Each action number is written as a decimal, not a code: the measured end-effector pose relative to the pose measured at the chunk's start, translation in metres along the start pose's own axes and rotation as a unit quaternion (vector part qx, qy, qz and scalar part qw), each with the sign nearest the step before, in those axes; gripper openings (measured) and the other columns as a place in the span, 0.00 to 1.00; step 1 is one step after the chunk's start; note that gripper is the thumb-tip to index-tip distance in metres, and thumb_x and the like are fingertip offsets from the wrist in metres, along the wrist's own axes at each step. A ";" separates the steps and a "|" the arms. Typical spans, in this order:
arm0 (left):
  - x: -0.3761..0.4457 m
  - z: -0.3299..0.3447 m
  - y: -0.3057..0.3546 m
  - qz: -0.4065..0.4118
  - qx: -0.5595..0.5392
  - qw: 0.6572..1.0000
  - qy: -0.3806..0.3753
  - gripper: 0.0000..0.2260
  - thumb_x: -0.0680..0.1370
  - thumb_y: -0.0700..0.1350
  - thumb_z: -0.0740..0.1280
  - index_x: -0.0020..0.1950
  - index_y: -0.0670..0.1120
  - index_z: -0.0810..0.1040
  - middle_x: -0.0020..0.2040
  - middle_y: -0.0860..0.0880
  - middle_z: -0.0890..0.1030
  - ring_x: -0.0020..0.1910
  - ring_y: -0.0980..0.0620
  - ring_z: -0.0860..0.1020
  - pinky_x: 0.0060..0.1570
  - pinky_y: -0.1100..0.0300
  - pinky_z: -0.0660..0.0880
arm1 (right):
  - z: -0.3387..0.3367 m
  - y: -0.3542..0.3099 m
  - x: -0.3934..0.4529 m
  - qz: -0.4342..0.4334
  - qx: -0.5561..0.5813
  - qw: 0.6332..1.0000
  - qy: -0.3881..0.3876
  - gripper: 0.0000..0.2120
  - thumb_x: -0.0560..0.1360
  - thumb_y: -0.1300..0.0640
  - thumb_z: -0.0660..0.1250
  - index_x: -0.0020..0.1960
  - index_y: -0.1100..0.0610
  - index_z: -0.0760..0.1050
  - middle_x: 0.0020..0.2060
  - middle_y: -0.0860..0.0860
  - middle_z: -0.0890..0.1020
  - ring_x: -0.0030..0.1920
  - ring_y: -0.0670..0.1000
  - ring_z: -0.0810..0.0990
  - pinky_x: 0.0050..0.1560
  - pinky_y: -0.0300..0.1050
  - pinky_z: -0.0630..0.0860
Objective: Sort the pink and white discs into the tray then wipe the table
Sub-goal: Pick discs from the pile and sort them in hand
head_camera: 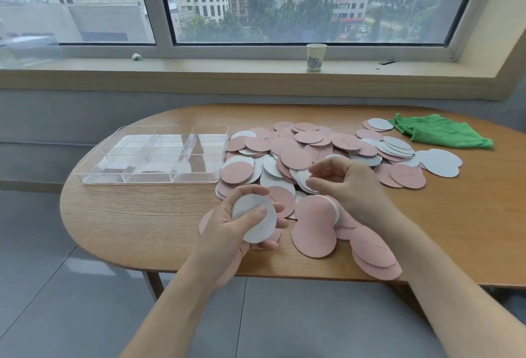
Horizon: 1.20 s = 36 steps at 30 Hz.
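Several pink and white discs [296, 158] lie in a loose heap across the middle and right of the wooden table [136, 215]. My left hand [227, 229] grips a small stack of discs, white face up [256, 219], its thumb pressed on top. My right hand [347, 184] hovers over the heap and pinches a white disc [310, 181] by its edge. A clear plastic tray [153, 155] with several compartments stands to the left of the heap; no discs show in it.
A crumpled green cloth [438, 131] lies at the table's far right. A paper cup [316, 57] stands on the windowsill behind. Some pink discs [375, 258] overhang the table's near edge. Bare wood shows in front of the tray.
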<state>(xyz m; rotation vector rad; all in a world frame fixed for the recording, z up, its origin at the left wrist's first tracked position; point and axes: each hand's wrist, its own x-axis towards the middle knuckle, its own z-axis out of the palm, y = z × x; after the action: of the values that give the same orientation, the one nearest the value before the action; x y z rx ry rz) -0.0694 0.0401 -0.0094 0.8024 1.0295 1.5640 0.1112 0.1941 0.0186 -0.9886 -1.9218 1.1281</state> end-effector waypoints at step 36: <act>0.025 0.041 -0.017 0.008 -0.035 0.999 0.001 0.17 0.75 0.44 0.75 0.61 0.43 0.78 0.55 0.33 0.84 0.45 0.38 0.84 0.29 0.56 0.80 | -0.043 0.032 0.019 0.000 0.061 0.982 0.180 0.06 0.74 0.56 0.76 0.50 0.53 0.82 0.44 0.49 0.85 0.44 0.48 0.81 0.44 0.35 0.78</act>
<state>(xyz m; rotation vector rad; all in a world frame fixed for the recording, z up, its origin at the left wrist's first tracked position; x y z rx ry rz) -0.0321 0.0741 -0.0087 0.7623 0.9669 1.6069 0.1466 0.2378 0.0092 -1.0439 -1.5466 0.9778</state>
